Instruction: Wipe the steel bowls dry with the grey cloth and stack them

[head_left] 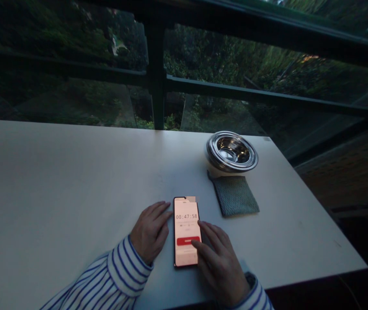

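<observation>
A phone point(186, 256) lies flat on the white table, its lit screen showing 00:47:58 above a red button. Just left of it, my left hand point(150, 232) rests on the tabletop, fingers loosely stretched toward the phone's edge and holding nothing. On the other side, my right hand point(221, 260) reaches over the phone's right edge. One fingertip is at the red button, and another finger lies along the phone's upper right side. Nothing is gripped in this hand, and part of the phone's lower right is hidden beneath it.
Shiny metal bowls point(230, 161), apparently nested, stand near the far right of the white table point(74, 181). A folded grey-green cloth point(237, 196) lies just in front of them. Behind the table's far edge is a dark-framed window point(158, 86) with trees outside.
</observation>
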